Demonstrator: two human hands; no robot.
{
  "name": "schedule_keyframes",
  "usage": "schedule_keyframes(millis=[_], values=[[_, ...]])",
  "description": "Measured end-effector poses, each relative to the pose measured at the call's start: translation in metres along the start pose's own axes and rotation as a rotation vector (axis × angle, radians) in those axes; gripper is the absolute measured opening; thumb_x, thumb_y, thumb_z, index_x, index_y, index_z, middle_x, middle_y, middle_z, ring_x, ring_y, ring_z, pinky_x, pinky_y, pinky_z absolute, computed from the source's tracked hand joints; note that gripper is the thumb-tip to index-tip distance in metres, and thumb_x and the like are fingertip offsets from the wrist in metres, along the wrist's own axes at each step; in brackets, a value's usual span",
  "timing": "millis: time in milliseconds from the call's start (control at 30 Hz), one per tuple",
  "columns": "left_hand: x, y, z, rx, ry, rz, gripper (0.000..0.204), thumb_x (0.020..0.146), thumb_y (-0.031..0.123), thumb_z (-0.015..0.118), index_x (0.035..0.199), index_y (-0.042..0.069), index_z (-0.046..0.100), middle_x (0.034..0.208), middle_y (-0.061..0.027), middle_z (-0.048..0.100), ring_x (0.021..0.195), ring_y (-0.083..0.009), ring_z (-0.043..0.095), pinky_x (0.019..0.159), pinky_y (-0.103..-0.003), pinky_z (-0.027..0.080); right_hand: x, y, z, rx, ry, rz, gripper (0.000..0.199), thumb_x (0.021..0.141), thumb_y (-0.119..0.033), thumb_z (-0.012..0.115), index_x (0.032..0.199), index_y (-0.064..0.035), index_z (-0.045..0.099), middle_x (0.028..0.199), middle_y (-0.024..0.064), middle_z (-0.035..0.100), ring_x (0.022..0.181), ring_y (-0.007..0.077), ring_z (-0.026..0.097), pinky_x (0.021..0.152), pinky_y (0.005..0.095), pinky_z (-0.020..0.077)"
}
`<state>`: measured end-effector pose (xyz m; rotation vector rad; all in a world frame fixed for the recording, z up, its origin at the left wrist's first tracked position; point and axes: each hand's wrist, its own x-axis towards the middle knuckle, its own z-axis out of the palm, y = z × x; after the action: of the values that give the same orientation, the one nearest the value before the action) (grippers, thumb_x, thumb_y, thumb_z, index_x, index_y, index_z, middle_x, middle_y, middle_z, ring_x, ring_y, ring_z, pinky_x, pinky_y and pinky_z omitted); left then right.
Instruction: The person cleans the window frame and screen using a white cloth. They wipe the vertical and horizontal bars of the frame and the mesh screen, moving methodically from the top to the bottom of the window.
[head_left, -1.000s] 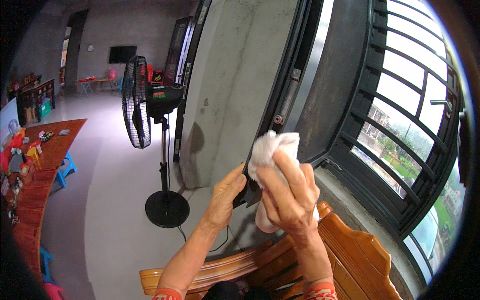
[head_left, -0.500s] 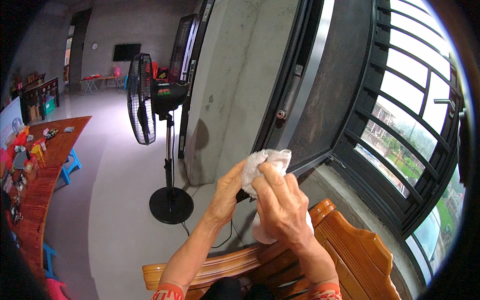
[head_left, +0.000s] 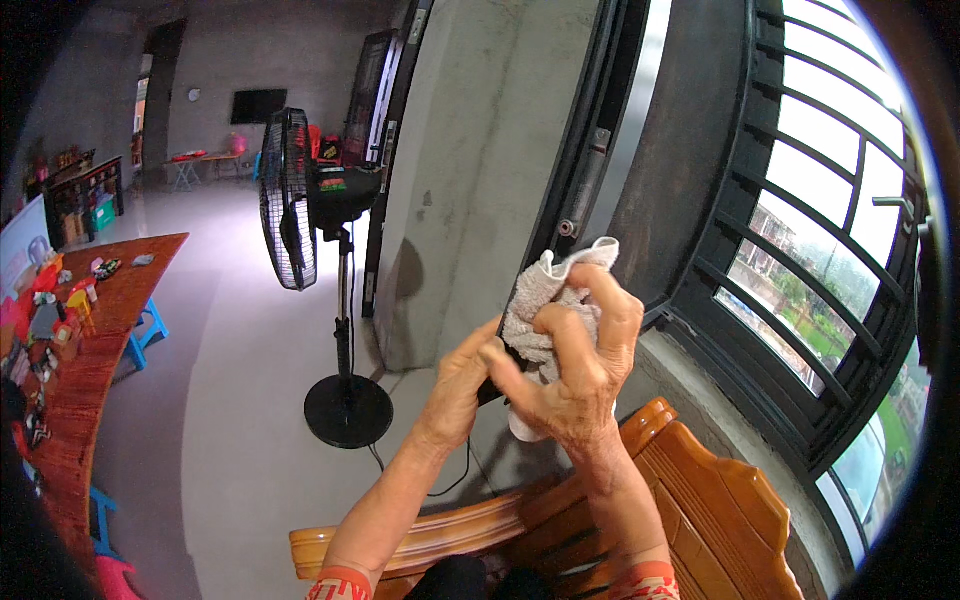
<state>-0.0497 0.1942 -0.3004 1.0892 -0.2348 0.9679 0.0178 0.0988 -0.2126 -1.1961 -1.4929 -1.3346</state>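
Observation:
A crumpled whitish cloth [head_left: 532, 318] is bunched under my right hand [head_left: 585, 365], whose fingers are bent over it and press it against the dark metal door frame [head_left: 560, 205]. A pale end of the cloth hangs below my palm. Close on the left, my left hand [head_left: 455, 390] is closed at the lower edge of that frame, its thumb near my right thumb. Some of its fingertips are hidden behind the edge.
Below my hands is a carved wooden bench [head_left: 700, 490]. A black standing fan [head_left: 290, 200] stands left of a concrete pillar [head_left: 450, 180]. A barred window [head_left: 820, 220] is at right. At left, a cluttered wooden table [head_left: 150, 255] has blue stools [head_left: 150, 330] beside it.
My right hand has moved up along the frame with the cloth, its fingers now spread wider over it. The cloth shows more of its folds. My left hand stays nearly in place.

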Motion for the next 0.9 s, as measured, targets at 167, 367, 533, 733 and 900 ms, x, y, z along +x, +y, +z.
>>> schedule_keyframes(millis=[167,367,533,733,900], values=[[-0.001,0.007,0.009,0.003,0.047,-0.033,0.047,0.101,0.024,0.046,0.139,-0.003,0.042,0.129,-0.0084,0.054,0.114,-0.0123,0.053,0.099,-0.026,0.041,-0.014,0.002,0.016,0.124,0.122,0.164,0.043,0.059,-0.007,0.082,0.098,-0.0062,0.065,0.116,0.0153,0.054,0.097,0.0326,0.054,0.081,0.0407,0.0464],[-0.001,0.006,0.004,0.006,0.028,-0.016,0.046,0.101,0.024,0.047,0.138,-0.003,0.043,0.126,-0.0074,0.056,0.112,-0.0118,0.054,0.098,-0.026,0.042,-0.026,0.0,-0.003,0.094,-0.156,0.019,0.047,0.066,-0.003,0.077,0.111,-0.0001,0.062,0.109,0.0178,0.049,0.096,0.0325,0.056,0.08,0.0393,0.0491],[-0.001,0.005,0.003,0.039,0.011,-0.023,0.046,0.101,0.026,0.048,0.138,-0.001,0.045,0.123,-0.0052,0.058,0.109,-0.0101,0.054,0.096,-0.024,0.043,-0.023,-0.002,-0.012,0.061,-0.128,-0.065,0.044,0.066,0.0,0.074,0.109,0.0013,0.062,0.106,0.0187,0.05,0.094,0.0309,0.054,0.08,0.0398,0.048],[-0.003,0.011,0.01,0.054,0.05,-0.049,0.05,0.098,0.03,0.05,0.137,-0.001,0.046,0.129,-0.0079,0.056,0.118,-0.0149,0.051,0.103,-0.03,0.037,0.01,-0.005,-0.004,-0.068,-0.131,0.069,0.044,0.073,0.0,0.07,0.116,0.0,0.058,0.107,0.0149,0.043,0.093,0.0296,0.054,0.079,0.0374,0.048],[-0.003,0.008,0.005,-0.009,0.027,-0.077,0.049,0.099,0.027,0.046,0.138,-0.002,0.043,0.133,-0.0101,0.053,0.122,-0.0174,0.049,0.104,-0.031,0.035,-0.002,-0.014,-0.015,0.016,-0.293,0.181,0.047,0.072,-0.004,0.071,0.117,-0.0003,0.057,0.106,0.0156,0.041,0.092,0.0321,0.054,0.078,0.04,0.0487]])
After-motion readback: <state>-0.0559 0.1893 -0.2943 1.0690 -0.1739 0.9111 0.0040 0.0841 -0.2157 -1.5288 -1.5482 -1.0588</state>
